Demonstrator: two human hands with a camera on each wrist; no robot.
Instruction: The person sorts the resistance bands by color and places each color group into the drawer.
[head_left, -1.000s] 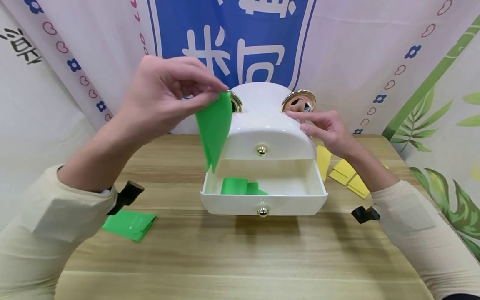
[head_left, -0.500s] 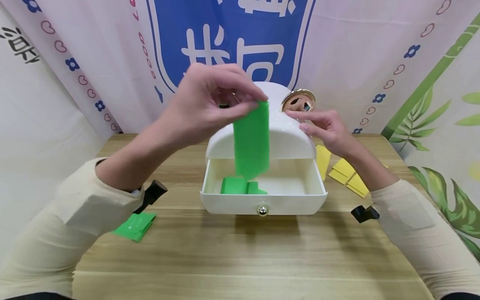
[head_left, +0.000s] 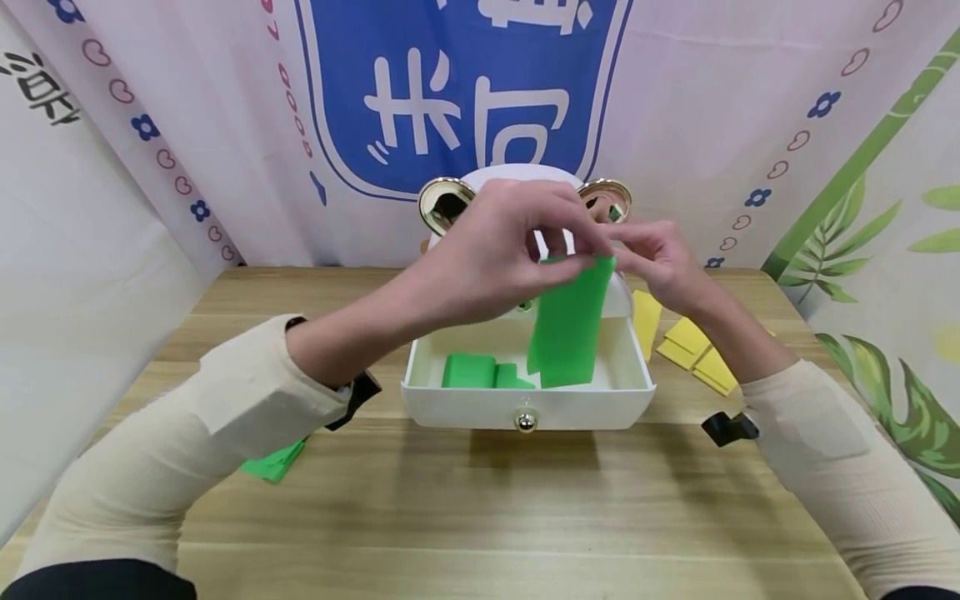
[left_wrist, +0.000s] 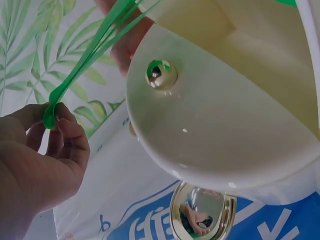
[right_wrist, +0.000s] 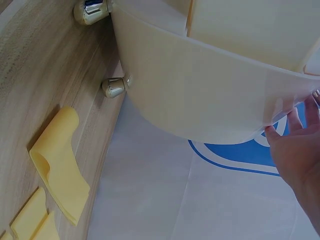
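Observation:
My left hand [head_left: 517,242] pinches the top edge of a folded green cloth-like sheet [head_left: 570,325], its layers looped at the pinch in the left wrist view. The sheet hangs into the right half of the pulled-out lower drawer [head_left: 457,408] of a white rounded box [left_wrist: 215,120]. Another folded green piece [head_left: 468,372] lies in the drawer's left half. The fingertips of my right hand [head_left: 663,262] touch the right side of the box. In the right wrist view that hand's thumb and fingers rest against the white wall.
Green folded pieces [head_left: 276,462] lie on the wooden table, partly behind the left sleeve. Several yellow folded pieces [right_wrist: 60,165] lie right of the box. Gold round ears [head_left: 444,204] top the box, and a gold knob [head_left: 527,420] sticks out from the drawer.
My left hand has carried the green sheet rightward and down, from beside the box's left ear to inside the drawer's right half. The right hand has stayed in place on the box.

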